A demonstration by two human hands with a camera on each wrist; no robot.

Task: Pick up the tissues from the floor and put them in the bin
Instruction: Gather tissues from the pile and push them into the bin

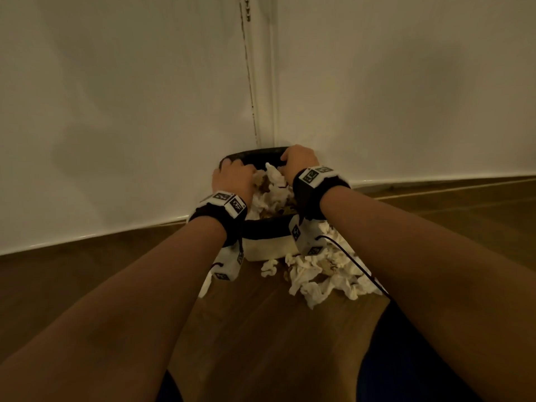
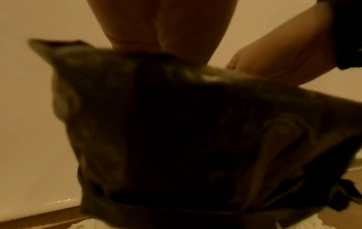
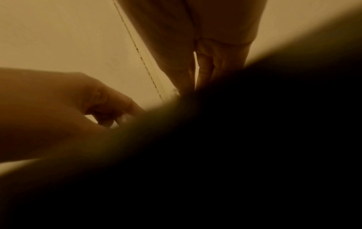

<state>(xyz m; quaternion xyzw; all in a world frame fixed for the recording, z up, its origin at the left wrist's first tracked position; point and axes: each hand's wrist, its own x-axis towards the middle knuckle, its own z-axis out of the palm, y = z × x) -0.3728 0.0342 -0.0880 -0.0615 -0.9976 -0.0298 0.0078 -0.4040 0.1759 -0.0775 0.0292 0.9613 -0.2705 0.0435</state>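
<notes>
Bin [image 1: 271, 248] stands in the corner where two white walls meet, pale body, black liner [image 2: 176, 131] folded over its rim. My left hand [image 1: 232, 176] sits on the near-left side of the rim, fingers [image 1: 225, 163] curled over the liner's edge and gripping it. My right hand [image 1: 298, 161] is at the far-right side of the rim, fingers bent down over the liner edge there; the right wrist view is mostly dark, so how tightly they close I cannot tell.

Between my two hands, crumpled white tissues [image 1: 274, 190] fill the bin's mouth, heaped up to rim level, some with brownish stains.

More tissues [image 1: 322, 278] lie on the wooden floor [image 1: 261, 329], below my right wrist and just beside the bin's base, in a loose pile. One small wad sits apart from that pile, directly in front of the bin.

Both wrists carry black bands with marker-printed white blocks; a thin black cable trails from the right one across the floor pile.
</notes>
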